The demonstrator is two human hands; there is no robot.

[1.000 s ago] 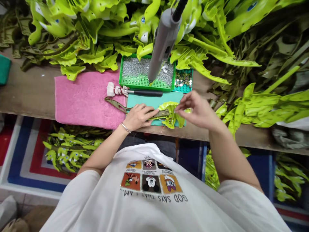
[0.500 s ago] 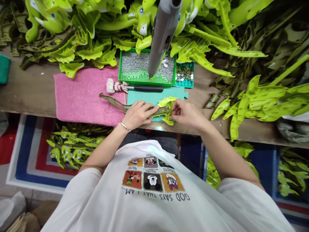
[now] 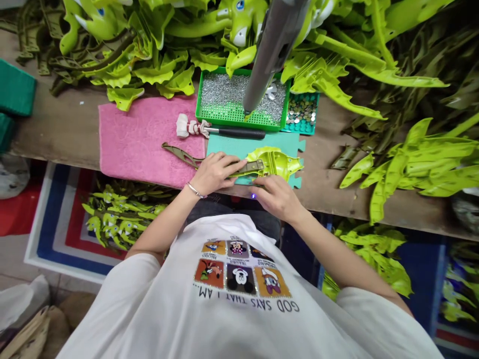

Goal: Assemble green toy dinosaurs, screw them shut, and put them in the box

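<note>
On a teal foam mat (image 3: 224, 142) lies a lime-green plastic shell (image 3: 279, 162), its hollow ribbed side facing up. A long olive plastic strip (image 3: 255, 166) lies across the left part of this shell. My left hand (image 3: 217, 172) is closed over the strip and presses it down; the strip's thin tail sticks out to the left over the pink towel. My right hand (image 3: 279, 198) is at the near edge of the shell with fingers bent and drawn together. Whatever may be between those fingertips is too small to make out.
A grey power screwdriver (image 3: 271, 60) hangs above a green basket (image 3: 243, 124) of small screws. Beside it is a teal tray (image 3: 316, 119) of metal discs. A black-handled tool (image 3: 237, 132) with a cloth-wrapped end touches a pink towel (image 3: 142, 144). Lime-green parts (image 3: 411, 164) are piled around.
My right hand has moved left and toward me, from the shell's right side to its near edge, uncovering more of the shell. My left hand keeps its hold; the whole view has shifted slightly.
</note>
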